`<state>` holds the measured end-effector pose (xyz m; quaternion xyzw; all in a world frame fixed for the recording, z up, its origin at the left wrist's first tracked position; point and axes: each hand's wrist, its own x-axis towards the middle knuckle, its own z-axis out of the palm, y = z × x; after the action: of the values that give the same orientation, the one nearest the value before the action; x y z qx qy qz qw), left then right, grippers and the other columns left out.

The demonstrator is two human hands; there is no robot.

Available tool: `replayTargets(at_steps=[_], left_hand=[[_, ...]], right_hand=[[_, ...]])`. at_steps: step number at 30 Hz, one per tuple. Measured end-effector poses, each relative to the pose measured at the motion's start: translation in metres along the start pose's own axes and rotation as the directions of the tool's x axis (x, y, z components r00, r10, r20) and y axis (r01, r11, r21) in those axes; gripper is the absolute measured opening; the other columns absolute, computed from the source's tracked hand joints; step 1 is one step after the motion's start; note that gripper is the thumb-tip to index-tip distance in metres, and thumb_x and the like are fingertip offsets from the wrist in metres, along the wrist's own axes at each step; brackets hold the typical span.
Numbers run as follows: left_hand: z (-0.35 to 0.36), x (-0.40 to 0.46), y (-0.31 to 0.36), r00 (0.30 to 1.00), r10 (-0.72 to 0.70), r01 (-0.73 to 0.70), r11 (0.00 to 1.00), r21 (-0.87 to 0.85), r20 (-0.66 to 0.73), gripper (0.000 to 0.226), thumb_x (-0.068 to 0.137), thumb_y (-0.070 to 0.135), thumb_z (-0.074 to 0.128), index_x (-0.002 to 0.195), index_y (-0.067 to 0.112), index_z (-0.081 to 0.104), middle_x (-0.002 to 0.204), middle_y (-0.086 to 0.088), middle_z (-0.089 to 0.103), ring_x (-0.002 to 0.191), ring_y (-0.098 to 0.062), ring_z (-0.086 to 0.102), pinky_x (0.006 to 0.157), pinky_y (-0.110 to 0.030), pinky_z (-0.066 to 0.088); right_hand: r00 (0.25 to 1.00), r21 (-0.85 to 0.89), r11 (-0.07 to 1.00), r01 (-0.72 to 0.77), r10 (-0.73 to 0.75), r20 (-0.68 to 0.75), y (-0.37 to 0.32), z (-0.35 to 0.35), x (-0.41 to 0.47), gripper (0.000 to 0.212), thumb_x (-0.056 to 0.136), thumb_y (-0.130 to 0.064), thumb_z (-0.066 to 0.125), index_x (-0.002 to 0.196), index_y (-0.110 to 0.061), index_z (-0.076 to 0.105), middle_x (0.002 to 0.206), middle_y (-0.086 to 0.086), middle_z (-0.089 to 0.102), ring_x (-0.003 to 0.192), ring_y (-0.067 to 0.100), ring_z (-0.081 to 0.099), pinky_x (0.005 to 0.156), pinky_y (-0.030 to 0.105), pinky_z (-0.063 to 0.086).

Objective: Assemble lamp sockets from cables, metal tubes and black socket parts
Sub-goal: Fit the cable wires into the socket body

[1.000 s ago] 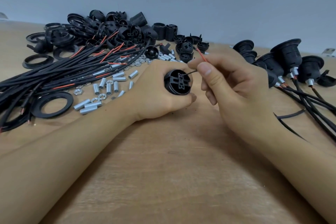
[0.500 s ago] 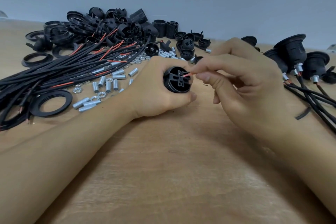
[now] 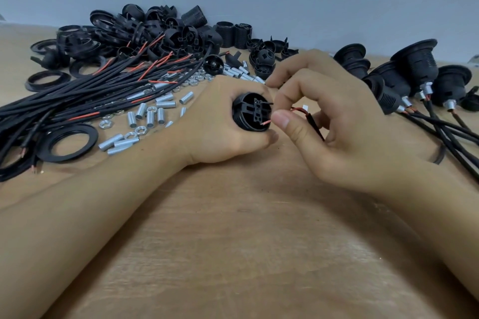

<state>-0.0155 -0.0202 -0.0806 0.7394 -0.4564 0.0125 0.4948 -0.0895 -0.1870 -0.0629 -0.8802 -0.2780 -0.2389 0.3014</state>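
A wooden tabletop (image 3: pixel 246 254) is carrying a sprawl of black cables (image 3: pixel 77 101) at the far left and finished sockets (image 3: pixel 414 70) at the far right. At centre, the left hand (image 3: pixel 223 124) is wrapping its grip round a black socket part (image 3: pixel 251 114) (open face toward the camera). The right hand (image 3: pixel 337 122) is pinching a red wire (image 3: pixel 267 122) at that part's near edge. Small metal tubes (image 3: pixel 145 116) are lying scattered left of the hands.

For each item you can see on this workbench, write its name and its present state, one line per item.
Left hand: grips the black socket part.
Black socket part: held, open end facing the right hand.
Right hand: pinches the red wire.
Red wire: tip at the socket part.
Cable bundle: lying loose.
Metal tubes: scattered.
Finished sockets: cabled, set aside at right.
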Motion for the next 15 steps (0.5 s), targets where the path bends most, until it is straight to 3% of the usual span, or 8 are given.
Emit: replayTargets(at_steps=[4,8,10,15], left_hand=[[0.0004,0.0001,-0.0012,1.0,-0.016,0.015,0.999,0.047,0.003,0.018,0.069,0.012,0.075,0.065,0.013,0.057,0.057,0.012,0.047,0.053,-0.001,0.044,0.055,-0.016,0.035],[0.001,-0.0002,-0.0004,1.0,-0.016,0.016,0.998,0.053,0.007,0.019,0.068,0.012,0.074,0.065,0.018,0.056,0.057,0.013,0.046,0.053,-0.001,0.043,0.055,-0.016,0.034],[0.0016,0.0002,-0.0006,1.0,-0.024,0.023,0.997,0.074,0.008,0.017,0.068,0.012,0.073,0.065,0.011,0.056,0.057,0.01,0.045,0.053,-0.002,0.042,0.054,-0.018,0.034],[0.0029,-0.0004,-0.0006,0.998,-0.043,0.049,0.99,0.132,-0.048,0.017,0.067,0.011,0.07,0.062,0.014,0.054,0.055,0.007,0.043,0.051,-0.005,0.039,0.052,-0.022,0.032]], right_hand=[[1.0,-0.007,1.0,-0.002,0.002,-0.01,-0.0012,0.0,0.0008,0.006,0.085,0.007,0.062,0.083,0.002,0.06,0.105,0.009,0.056,0.083,0.011,0.05,0.066,0.003,0.033],[1.0,-0.059,0.998,-0.002,0.002,0.007,-0.002,-0.0003,0.0007,0.007,0.082,0.008,0.062,0.081,0.001,0.061,0.106,0.009,0.056,0.086,0.013,0.05,0.066,0.002,0.032],[1.0,-0.087,0.996,-0.005,0.004,-0.005,-0.0021,0.0002,0.001,0.006,0.081,0.007,0.062,0.081,0.001,0.061,0.106,0.011,0.057,0.087,0.012,0.05,0.067,0.002,0.032],[0.999,-0.135,0.991,0.009,-0.015,-0.047,0.0003,0.0048,0.001,0.002,0.082,0.003,0.061,0.082,0.0,0.06,0.104,0.009,0.057,0.083,0.01,0.047,0.075,0.018,0.039]])
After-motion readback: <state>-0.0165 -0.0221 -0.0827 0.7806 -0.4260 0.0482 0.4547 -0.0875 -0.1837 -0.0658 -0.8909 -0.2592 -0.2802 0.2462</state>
